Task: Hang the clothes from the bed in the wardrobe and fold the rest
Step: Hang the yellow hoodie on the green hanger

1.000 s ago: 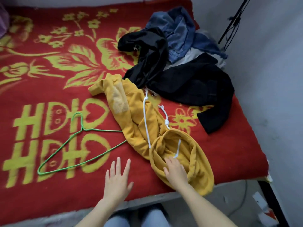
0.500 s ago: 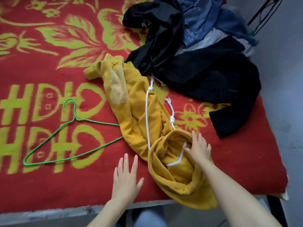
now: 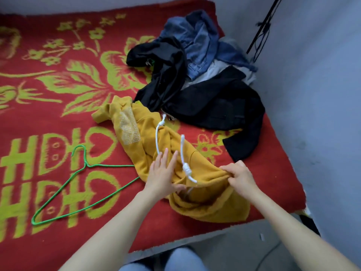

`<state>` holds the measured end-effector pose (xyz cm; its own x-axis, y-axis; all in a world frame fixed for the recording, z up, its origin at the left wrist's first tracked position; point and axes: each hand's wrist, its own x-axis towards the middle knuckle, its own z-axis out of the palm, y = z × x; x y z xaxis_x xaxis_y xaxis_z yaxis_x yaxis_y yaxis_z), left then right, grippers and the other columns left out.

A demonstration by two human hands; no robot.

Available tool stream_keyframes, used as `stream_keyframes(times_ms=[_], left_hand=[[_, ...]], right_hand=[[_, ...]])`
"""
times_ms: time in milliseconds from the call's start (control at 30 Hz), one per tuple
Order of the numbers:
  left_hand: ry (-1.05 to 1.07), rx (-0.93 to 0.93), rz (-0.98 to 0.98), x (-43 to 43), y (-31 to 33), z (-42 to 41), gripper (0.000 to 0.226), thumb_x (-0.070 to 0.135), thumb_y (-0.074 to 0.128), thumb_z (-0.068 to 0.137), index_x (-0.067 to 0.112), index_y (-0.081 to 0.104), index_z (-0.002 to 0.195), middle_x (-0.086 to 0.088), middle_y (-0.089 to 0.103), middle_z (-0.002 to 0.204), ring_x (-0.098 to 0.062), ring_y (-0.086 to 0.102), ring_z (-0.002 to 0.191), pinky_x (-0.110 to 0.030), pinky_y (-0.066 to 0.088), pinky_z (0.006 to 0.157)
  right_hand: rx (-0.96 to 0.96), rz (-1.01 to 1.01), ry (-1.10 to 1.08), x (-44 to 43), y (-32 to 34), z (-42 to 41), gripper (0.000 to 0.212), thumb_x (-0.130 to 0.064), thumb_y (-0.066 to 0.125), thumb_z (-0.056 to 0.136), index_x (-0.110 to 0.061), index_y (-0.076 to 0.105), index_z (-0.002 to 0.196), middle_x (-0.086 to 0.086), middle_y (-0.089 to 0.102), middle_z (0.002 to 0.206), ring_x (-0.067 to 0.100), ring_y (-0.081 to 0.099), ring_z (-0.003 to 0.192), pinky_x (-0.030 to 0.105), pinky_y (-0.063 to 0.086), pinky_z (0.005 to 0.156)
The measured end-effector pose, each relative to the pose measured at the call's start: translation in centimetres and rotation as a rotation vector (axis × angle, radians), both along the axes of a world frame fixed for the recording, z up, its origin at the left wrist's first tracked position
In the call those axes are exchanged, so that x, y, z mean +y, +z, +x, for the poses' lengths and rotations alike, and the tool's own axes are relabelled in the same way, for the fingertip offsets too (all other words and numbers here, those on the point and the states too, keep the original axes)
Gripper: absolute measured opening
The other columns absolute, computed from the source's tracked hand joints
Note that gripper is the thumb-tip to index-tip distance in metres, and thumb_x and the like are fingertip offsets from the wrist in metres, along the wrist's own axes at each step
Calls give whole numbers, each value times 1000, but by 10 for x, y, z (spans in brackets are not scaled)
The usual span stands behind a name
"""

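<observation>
A mustard-yellow hoodie (image 3: 136, 133) with white drawstrings (image 3: 182, 153) lies crumpled near the bed's front edge. My right hand (image 3: 239, 176) pinches the hood's rim on its right side. My left hand (image 3: 163, 174) lies flat on the hoodie's middle, fingers spread, gripping nothing. A green wire hanger (image 3: 78, 184) lies on the blanket left of the hoodie, its right corner tucked under the yellow cloth. Behind the hoodie sits a heap of black clothes (image 3: 211, 102) with blue denim (image 3: 197, 44) on top at the back right.
The bed carries a red blanket (image 3: 58, 106) with yellow-green flowers and letters. A grey wall (image 3: 316, 114) runs along the bed's right side, with a dark thin stand (image 3: 263, 30) leaning at the back. Grey floor (image 3: 244, 245) and my knees show below the bed's edge.
My left hand moved from the bare blanket onto the hoodie. My right hand shifted right and closed on the hood's rim, pulling the hood flatter.
</observation>
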<state>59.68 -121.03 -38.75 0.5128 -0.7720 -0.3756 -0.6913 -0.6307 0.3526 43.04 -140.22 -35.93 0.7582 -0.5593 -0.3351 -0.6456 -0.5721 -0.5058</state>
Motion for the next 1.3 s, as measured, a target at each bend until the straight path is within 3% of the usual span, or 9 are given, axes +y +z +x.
stream_keyframes(times_ms=[133,233,333,500,667,933,1033,1133,1300], left_hand=[[-301,126,-158,-64,67,-2,125,62,73,63,44,-28,134,6,-16,157,-17,-15,144,-42,0,116],[-316,327,-192,-82,105,-8,109,51,77,66,43,5,147,5,26,153,-14,20,140,-40,19,115],[-146,466,-458,-81,144,-9,18,31,68,81,45,59,90,19,61,82,-7,55,79,-32,46,74],[214,532,-756,-50,203,13,31,30,57,93,18,54,64,15,48,52,-4,45,48,-15,38,50],[531,512,-989,5,241,43,25,34,59,91,16,66,74,6,66,60,-10,63,56,-25,52,55],[864,399,-1225,101,274,66,31,43,60,87,13,67,83,-4,71,75,-26,68,76,-37,55,69],[982,305,-1275,147,288,80,28,48,59,85,21,65,81,9,70,65,-11,67,66,-25,51,57],[1138,138,-1368,218,312,106,26,45,59,87,22,62,77,11,67,66,-11,66,70,-23,50,61],[1315,-189,-1443,334,361,152,33,42,56,91,11,64,95,-3,63,90,-22,59,92,-24,42,71]], right_hand=[[-82,-92,215,-2,91,3,50,15,52,72,-14,71,108,-1,68,95,14,36,87,37,37,86],[-182,-83,208,-6,146,16,47,11,53,71,-17,72,102,0,64,89,13,39,86,36,40,85],[-276,-51,135,-13,195,31,42,5,56,74,-27,71,97,3,60,89,12,47,89,24,42,83],[-551,-210,21,-10,234,64,44,-13,70,80,-15,60,122,5,60,115,22,48,112,33,41,97],[-961,-626,-34,45,197,57,29,-23,53,91,2,66,96,15,65,89,28,59,87,28,42,83],[-434,-521,448,175,117,99,86,-40,92,40,-10,65,116,7,69,105,24,69,86,37,56,67],[-492,-482,364,193,147,139,55,-28,84,63,-21,66,114,-2,70,91,22,65,80,38,49,68],[-688,-627,495,213,191,179,38,-12,90,43,-21,73,76,-8,62,58,19,59,54,32,45,50],[-1073,-697,541,273,286,256,20,-8,67,65,-7,72,85,8,66,71,33,62,66,42,49,58]])
